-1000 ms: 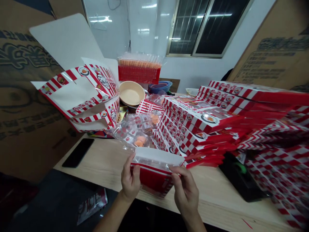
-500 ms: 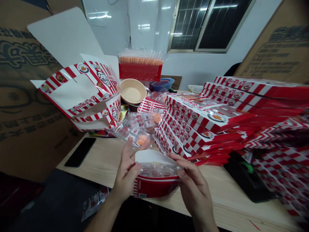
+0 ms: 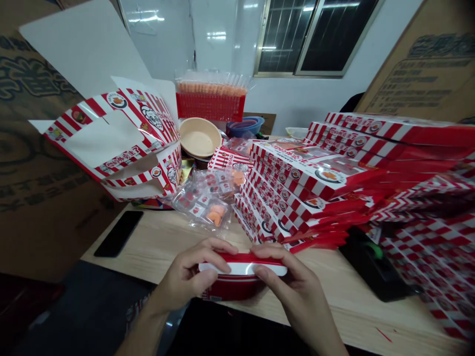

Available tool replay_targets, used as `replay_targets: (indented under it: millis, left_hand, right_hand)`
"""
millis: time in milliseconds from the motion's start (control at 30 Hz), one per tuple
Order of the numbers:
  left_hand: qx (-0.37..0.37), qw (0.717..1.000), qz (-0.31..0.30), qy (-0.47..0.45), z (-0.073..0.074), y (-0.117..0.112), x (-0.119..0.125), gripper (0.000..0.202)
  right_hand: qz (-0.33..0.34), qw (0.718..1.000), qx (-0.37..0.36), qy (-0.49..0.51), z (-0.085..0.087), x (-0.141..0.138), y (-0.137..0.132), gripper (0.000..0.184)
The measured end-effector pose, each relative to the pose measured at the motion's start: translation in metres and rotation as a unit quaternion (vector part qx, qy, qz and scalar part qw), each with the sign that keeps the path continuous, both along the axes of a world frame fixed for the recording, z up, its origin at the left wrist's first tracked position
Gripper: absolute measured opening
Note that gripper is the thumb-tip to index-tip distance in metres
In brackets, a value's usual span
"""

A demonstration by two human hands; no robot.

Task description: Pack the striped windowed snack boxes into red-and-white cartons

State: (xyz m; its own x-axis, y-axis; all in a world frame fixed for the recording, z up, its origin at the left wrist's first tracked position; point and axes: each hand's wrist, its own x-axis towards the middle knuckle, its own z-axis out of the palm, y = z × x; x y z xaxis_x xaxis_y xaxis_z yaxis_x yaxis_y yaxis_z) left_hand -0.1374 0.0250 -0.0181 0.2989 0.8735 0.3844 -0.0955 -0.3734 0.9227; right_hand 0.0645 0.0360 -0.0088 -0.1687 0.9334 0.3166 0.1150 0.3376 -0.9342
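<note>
A red-and-white cardboard box (image 3: 237, 288) is held upright at the table's near edge, its white-edged flap (image 3: 241, 268) folded over the opening. My left hand (image 3: 198, 274) grips the box's left end, fingers on top of the flap and thumb at the front. On the right end my right hand (image 3: 287, 272) does likewise, thumb and fingers pressing along the flap. The flap covers the contents of the box. Just beyond lie clear plastic packets (image 3: 215, 215) with orange pieces and small printed cards.
Stacked striped boxes (image 3: 285, 193) rise at the right, with a black tape dispenser (image 3: 378, 272) beside them. A phone (image 3: 118, 234) lies at left, near a large open striped carton (image 3: 122, 133). Behind are a beige bowl (image 3: 200, 138), blue basins (image 3: 245, 127) and a red tray (image 3: 211, 105).
The box's flap, standing up before with clear plastic packaging showing inside, is now folded down over the opening. Both hands have moved inward onto its top.
</note>
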Motion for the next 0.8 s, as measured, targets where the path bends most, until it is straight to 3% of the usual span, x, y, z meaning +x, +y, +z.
replay_targets:
  millis: [167,300,433,567,700,733,800]
  left_hand:
    - [-0.025,0.999,0.043,0.017,-0.001,-0.003,-0.001,0.019]
    - [0.066,0.995,0.018,0.066,-0.003,-0.004,-0.011,0.019]
    - [0.097,0.987,0.034,0.124,-0.009,-0.010,-0.018,0.026]
    - [0.100,0.985,0.083,0.117,-0.016,-0.017,-0.011,0.025]
    - [0.106,0.978,0.148,0.098,-0.019,-0.018,0.002,0.014]
    - [0.104,0.977,0.161,0.095,-0.019,-0.018,0.006,0.013]
    - [0.105,0.974,0.178,0.089,-0.020,-0.018,0.013,0.013]
  right_hand:
    - [0.003,1.000,0.026,0.009,0.005,0.001,0.008,0.006]
    - [0.101,0.993,0.054,0.027,0.001,0.012,0.013,0.008]
    - [0.172,0.982,0.074,-0.011,-0.012,0.025,0.010,0.029]
    - [0.117,0.983,0.120,-0.079,-0.020,0.023,0.000,0.031]
    - [0.089,0.989,0.104,-0.049,-0.027,0.025,-0.007,0.021]
    - [0.058,0.993,0.095,-0.025,-0.031,0.033,-0.008,0.020]
    - [-0.094,0.992,0.079,0.020,-0.041,0.063,-0.005,0.028]
